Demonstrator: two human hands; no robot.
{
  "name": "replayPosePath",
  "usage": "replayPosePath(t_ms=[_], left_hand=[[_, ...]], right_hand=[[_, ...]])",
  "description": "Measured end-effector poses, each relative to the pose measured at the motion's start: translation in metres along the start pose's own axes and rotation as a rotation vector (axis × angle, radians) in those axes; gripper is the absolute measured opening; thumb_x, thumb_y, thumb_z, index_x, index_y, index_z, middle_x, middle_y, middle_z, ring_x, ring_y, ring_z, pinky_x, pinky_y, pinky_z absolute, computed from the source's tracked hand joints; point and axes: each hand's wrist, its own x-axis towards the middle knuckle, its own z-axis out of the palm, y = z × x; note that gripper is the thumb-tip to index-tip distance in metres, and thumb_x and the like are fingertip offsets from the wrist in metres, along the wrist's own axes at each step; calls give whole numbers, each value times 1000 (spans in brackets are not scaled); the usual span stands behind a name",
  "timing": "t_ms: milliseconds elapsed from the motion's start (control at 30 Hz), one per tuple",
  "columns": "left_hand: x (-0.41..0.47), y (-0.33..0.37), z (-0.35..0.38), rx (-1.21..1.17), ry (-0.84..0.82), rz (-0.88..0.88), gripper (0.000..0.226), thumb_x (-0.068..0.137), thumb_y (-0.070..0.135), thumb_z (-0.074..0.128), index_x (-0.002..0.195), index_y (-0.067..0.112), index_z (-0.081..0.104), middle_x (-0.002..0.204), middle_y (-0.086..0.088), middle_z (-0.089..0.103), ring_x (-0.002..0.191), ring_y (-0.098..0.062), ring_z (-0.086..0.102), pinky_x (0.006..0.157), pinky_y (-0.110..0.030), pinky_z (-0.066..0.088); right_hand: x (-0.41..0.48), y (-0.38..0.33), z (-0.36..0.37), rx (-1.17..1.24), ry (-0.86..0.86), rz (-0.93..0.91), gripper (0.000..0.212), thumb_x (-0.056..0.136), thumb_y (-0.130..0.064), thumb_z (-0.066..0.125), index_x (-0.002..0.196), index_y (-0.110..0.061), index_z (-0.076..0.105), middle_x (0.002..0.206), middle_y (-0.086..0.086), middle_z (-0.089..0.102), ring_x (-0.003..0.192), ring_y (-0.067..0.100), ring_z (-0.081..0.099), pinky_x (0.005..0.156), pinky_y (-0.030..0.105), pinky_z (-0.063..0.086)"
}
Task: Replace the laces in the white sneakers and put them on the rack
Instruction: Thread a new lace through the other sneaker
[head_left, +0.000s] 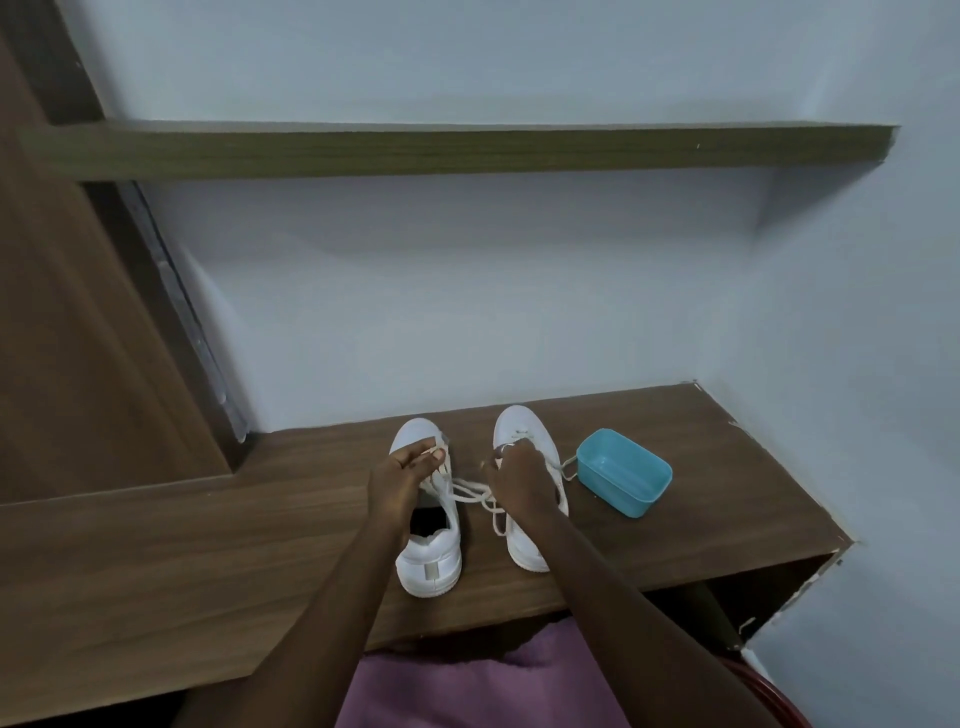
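Sneakers: two white low-top leather-look sneakers stand side by side, toes to the wall, on the brown wood-grain bench top (218, 561); the left sneaker (429, 545) and the right sneaker (524, 431) are just apart.
Laces: flat white cloth laces (470, 492) run loose between the two shoes, and one end trails toward the tub.
Left hand: the left hand (402, 475) curls over the left sneaker's tongue area, fingers pinched on lace there.
Right hand: the right hand (519, 480) is clenched over the right sneaker's eyelets, gripping lace.
Handling, shoes: probably light, with stiff soles and softer uppers; best lifted by the heel collar or pinched at the tongue.
Handling, laces: limp, easily tangled, likely to slip back through eyelets; best held near the tip when threading.
Container: a turquoise rectangular plastic tub (623, 473) sits just right of the right sneaker; its visible inside looks empty.
Rack: an olive-brown wall shelf (457, 148) hangs above; whether it is the rack, I cannot tell.
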Motion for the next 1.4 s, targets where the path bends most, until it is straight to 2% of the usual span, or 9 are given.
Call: replayPosePath(t_ms=[233, 333, 433, 567, 733, 867, 1067, 1267, 1400], left_hand=[[-3, 8, 8, 26, -82, 29, 25, 85, 3, 65, 107, 13, 70, 99, -6, 73, 95, -17, 67, 92, -31, 49], [3, 7, 6, 33, -16, -2, 19, 83, 8, 69, 100, 15, 72, 90, -4, 73, 88, -17, 66, 88, -33, 50], [9, 10, -1, -26, 105, -30, 16, 84, 5, 67, 99, 9, 69, 86, -8, 69, 83, -19, 62, 81, -32, 48], [19, 6, -13, 23, 197, -8, 17, 85, 3, 65, 95, 16, 67, 102, -12, 70, 101, -24, 64, 99, -40, 47], [18, 10, -12, 74, 161, -14, 35, 88, -4, 54, 118, 13, 61, 107, -6, 67, 86, -17, 59, 76, -29, 49], [8, 26, 2, -54, -19, -28, 44, 93, -11, 38, 126, 14, 55, 107, 0, 61, 69, -12, 51, 57, -20, 51], [0, 46, 18, -19, -272, 32, 39, 92, -12, 35, 113, 12, 59, 97, -5, 66, 66, -4, 65, 52, -13, 48], [6, 49, 10, -34, -274, 1, 24, 96, 2, 44, 109, 11, 63, 75, 2, 58, 53, -2, 47, 49, -16, 38], [9, 51, 0, 225, -255, 63, 15, 94, 7, 52, 97, 5, 67, 75, -1, 57, 54, -6, 40, 44, -12, 31]], right_hand=[[4, -11, 5, 872, -280, 95, 22, 85, -23, 69, 101, -9, 68, 92, 9, 72, 79, 19, 68, 70, 33, 55], [10, -7, 0, 966, -185, 215, 12, 86, -7, 64, 96, -1, 68, 77, 8, 67, 62, 12, 59, 54, 20, 48], [21, 3, -10, 1032, -25, 373, 17, 88, -9, 57, 73, -10, 63, 70, 6, 63, 61, 15, 56, 57, 27, 46], [38, 21, -22, 1316, 93, 602, 11, 91, -10, 48, 82, -14, 54, 74, 3, 64, 68, 14, 59, 57, 23, 41], [50, 35, -37, 850, -74, 419, 11, 90, -5, 50, 84, -12, 56, 87, 10, 63, 75, 19, 62, 64, 25, 50], [41, 15, -41, 135, -70, 71, 34, 92, -9, 48, 124, -11, 58, 127, 10, 59, 118, 27, 55, 99, 32, 42], [25, -26, -33, 524, -291, -104, 40, 90, -14, 59, 130, -14, 55, 118, 5, 66, 112, 17, 60, 94, 24, 42], [36, -29, -34, 529, -67, -6, 17, 84, -10, 56, 94, -10, 70, 67, -2, 63, 59, 9, 55, 61, 20, 44], [46, -23, -46, 400, 71, -10, 12, 86, -8, 50, 85, -14, 60, 76, 15, 70, 60, 24, 62, 69, 36, 56]])
